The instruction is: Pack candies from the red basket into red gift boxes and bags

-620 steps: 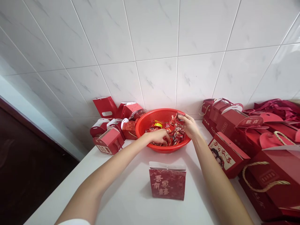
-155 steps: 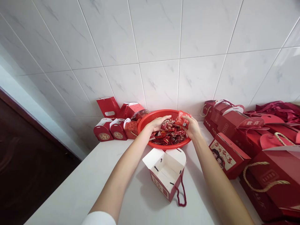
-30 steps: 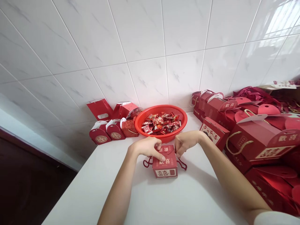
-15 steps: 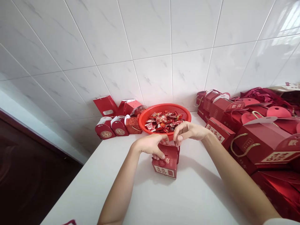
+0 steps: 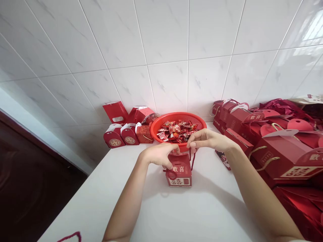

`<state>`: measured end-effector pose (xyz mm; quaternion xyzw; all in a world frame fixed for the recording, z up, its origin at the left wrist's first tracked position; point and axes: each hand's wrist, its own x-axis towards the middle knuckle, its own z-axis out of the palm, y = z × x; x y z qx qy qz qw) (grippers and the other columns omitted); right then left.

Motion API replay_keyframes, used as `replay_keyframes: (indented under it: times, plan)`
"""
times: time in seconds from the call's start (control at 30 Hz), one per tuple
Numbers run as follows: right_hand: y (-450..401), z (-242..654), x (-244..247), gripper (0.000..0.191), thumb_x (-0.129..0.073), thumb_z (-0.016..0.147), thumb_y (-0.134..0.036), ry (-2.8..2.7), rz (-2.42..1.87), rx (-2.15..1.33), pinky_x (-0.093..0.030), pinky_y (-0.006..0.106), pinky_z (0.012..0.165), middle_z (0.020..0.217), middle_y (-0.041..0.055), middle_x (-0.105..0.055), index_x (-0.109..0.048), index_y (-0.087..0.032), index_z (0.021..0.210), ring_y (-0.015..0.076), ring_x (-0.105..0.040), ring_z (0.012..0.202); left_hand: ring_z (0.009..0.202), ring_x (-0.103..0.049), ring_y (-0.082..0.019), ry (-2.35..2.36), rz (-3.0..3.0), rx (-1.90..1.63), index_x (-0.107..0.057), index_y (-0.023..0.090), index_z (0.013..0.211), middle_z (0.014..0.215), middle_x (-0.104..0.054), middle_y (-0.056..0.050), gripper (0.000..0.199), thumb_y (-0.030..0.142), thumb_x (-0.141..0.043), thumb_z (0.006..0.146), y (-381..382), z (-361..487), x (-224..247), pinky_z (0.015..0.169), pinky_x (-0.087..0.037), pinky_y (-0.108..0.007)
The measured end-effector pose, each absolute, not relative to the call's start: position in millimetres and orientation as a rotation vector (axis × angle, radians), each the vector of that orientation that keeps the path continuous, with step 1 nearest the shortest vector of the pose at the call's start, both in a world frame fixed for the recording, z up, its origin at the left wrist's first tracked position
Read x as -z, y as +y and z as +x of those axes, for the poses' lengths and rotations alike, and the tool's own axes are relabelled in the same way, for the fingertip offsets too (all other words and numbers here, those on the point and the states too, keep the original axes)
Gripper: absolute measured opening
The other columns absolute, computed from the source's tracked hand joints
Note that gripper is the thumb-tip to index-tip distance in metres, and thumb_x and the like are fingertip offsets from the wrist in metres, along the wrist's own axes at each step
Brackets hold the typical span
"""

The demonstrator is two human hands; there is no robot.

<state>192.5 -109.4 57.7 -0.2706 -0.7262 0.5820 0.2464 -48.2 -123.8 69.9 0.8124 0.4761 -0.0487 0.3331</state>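
Maroon cord (image 5: pixel 73 236) lies at the near edge of view, at eight o'clock from a small red box (image 5: pixel 185 164) standing upright on the white desk (image 5: pixel 161 215). At the box's ten o'clock, the left hand (image 5: pixel 160 156) arches over, its fingers gripping the upper left edge. At one o'clock, the right hand (image 5: pixel 205 139), wrist bent, pinches a dark red cord handle (image 5: pixel 193 159) between its fingertips. The roof reads "歡喜"; a pale panel in front bears "囍".

At three o'clock, gift boxes (image 5: pixel 282 151) crowd the desk, the large rope-handled one also bearing "囍"; the right wrist partly hides a leaning box (image 5: pixel 239 138). At twelve, just beyond the hands, a red basket (image 5: pixel 199 120) holds wrapped sweets (image 5: pixel 174 129), its near rim partly blocked by the right fingers. Farther off at ten to eleven stand two round-emblem boxes (image 5: pixel 114 139) and a patterned box (image 5: pixel 145 134), with a plain red bag (image 5: pixel 114 112) behind, against the tiled wall (image 5: pixel 166 33).
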Motion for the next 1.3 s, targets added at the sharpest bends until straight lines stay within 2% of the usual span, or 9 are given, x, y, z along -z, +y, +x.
replay_keyframes:
  times: [0.1, 0.27, 0.5, 0.7, 0.83, 0.97, 1.07, 1.17, 1.3]
  plan:
    - [-111.0, 195.3, -60.1, 0.04, -0.077, 0.078, -0.051, -1.976, -0.802, -1.535, -0.051, 0.03, 0.076, 0.074, 0.0027, -0.069, -0.072, -0.013, 0.09, 0.0149, -0.063, 0.072, 0.082, -0.067, -0.023, 1.265, 2.236, 0.049, -0.06, 0.022, 0.108, 0.109, -0.065, -0.005, 0.051, 0.018, -0.066, 0.058, -125.9, -51.1, -73.2, 0.059, -0.044, -0.027]
    - [-115.4, 203.8, -67.4, 0.041, -0.076, 0.078, -0.053, -1.946, -0.893, -1.415, -0.05, 0.032, 0.077, 0.075, 0.0044, -0.069, -0.071, -0.013, 0.088, 0.0161, -0.063, 0.074, 0.068, -0.065, -0.014, 1.258, 2.092, -0.268, -0.056, 0.021, 0.105, 0.121, -0.058, -0.005, 0.042, 0.018, -0.059, 0.064, -133.3, -63.9, -85.0, 0.061, -0.048, -0.027]
    - [-132.9, 194.8, -78.9, 0.04, -0.074, 0.077, -0.053, -1.947, -0.941, -1.193, -0.048, 0.03, 0.073, 0.083, 0.0057, -0.068, -0.069, -0.014, 0.083, 0.0162, -0.059, 0.076, 0.073, -0.064, -0.011, 1.1, 1.752, -0.85, -0.059, 0.019, 0.102, 0.121, -0.059, -0.006, 0.038, 0.025, -0.072, 0.067, -138.3, -56.8, -89.2, 0.072, -0.056, -0.029]
    - [-149.0, 163.0, -70.3, 0.035, -0.076, 0.075, -0.049, -2.049, -0.97, -0.926, -0.041, 0.026, 0.062, 0.072, 0.0019, -0.062, -0.069, -0.016, 0.081, 0.0151, -0.054, 0.07, 0.083, -0.069, -0.016, 0.88, 1.586, -1.059, -0.06, 0.018, 0.101, 0.111, -0.064, -0.005, 0.031, 0.028, -0.075, 0.075, -150.7, -23.6, -80.5, 0.073, -0.057, -0.029]
    - [-149.1, 152.9, -66.9, 0.033, -0.068, 0.081, -0.049, -2.012, -1.005, -0.829, -0.033, 0.025, 0.054, 0.061, -0.001, -0.051, -0.067, -0.016, 0.08, 0.0128, -0.045, 0.062, 0.099, -0.069, -0.021, 0.791, 1.602, -1.209, -0.061, 0.018, 0.096, 0.125, -0.062, -0.007, 0.027, 0.028, -0.076, 0.076, -160.9, -18.0, -82.0, 0.084, -0.059, -0.033]
    - [-141.4, 157.6, -101.9, 0.039, -0.061, 0.085, -0.041, -2.046, -1.116, -0.578, -0.022, 0.026, 0.05, 0.052, -0.0039, -0.033, -0.053, -0.016, 0.056, 0.008, -0.03, 0.053, 0.109, -0.069, -0.027, 0.707, 1.63, -1.367, -0.06, 0.019, 0.095, 0.13, -0.061, -0.008, 0.028, 0.03, -0.077, 0.075, -166.1, -24.2, -90.1, 0.093, -0.057, -0.039]
    - [-130.5, 171.6, -145.4, 0.045, -0.061, 0.086, -0.039, -2.1, -1.164, -0.325, -0.022, 0.026, 0.05, 0.05, -0.0045, -0.028, -0.047, -0.017, 0.049, 0.0063, -0.025, 0.051, 0.113, -0.068, -0.028, 0.689, 1.63, -1.478, -0.061, 0.02, 0.093, 0.126, -0.063, -0.007, 0.027, 0.031, -0.078, 0.075, -166.6, -31.1, -96.3, 0.097, -0.055, -0.041]
    - [-118.3, 190.6, -176.1, 0.044, -0.067, 0.084, -0.045, -2.168, -1.11, -0.225, -0.028, 0.025, 0.053, 0.05, -0.0045, -0.031, -0.055, -0.016, 0.052, 0.0059, -0.031, 0.051, 0.106, -0.07, -0.026, 0.714, 1.624, -1.496, -0.063, 0.019, 0.09, 0.119, -0.067, -0.008, 0.025, 0.032, -0.078, 0.075, -164.8, -36.4, -98.7, 0.093, -0.057, -0.039]
    - [-108.8, 214.1, -180.3, 0.037, -0.073, 0.081, -0.041, -2.2, -1.14, -0.266, -0.035, 0.027, 0.058, 0.056, -0.0028, -0.037, -0.062, -0.016, 0.056, 0.0074, -0.039, 0.056, 0.105, -0.068, -0.025, 0.697, 1.788, -1.281, -0.067, 0.019, 0.087, 0.106, -0.071, -0.007, 0.018, 0.032, -0.075, 0.079, -163.8, -33.7, -94.7, 0.092, -0.056, -0.037]
